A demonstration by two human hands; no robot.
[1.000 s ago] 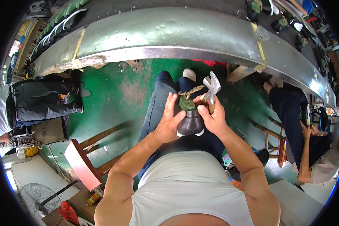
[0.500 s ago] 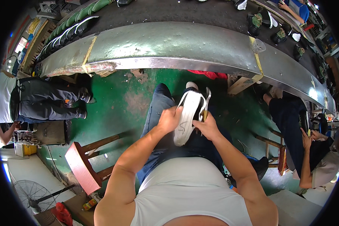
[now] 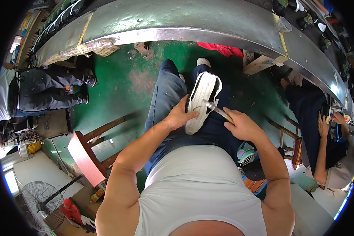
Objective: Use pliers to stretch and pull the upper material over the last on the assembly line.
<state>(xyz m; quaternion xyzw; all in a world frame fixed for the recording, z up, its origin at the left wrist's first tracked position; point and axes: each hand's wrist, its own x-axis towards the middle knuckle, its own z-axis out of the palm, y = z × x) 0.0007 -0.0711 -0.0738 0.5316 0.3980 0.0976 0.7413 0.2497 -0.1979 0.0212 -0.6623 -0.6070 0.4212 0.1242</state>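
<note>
Beyond the white top (image 3: 196, 177), the left hand (image 3: 181, 115) has its thumb and fingers clamped on the near left edge of a shoe (image 3: 201, 92), held over the blue trousers (image 3: 165, 94) with its white underside up, while just right of the shoe the right hand (image 3: 242, 125) has its fingers closed round the handle of a metal-headed tool (image 3: 219, 111); whether its tip touches the shoe, I cannot tell. Left of the shoe stands a pink-topped stool (image 3: 85, 159), and beyond the shoe lie a red cloth (image 3: 220, 49) and a metal-edged bench (image 3: 177, 19).
</note>
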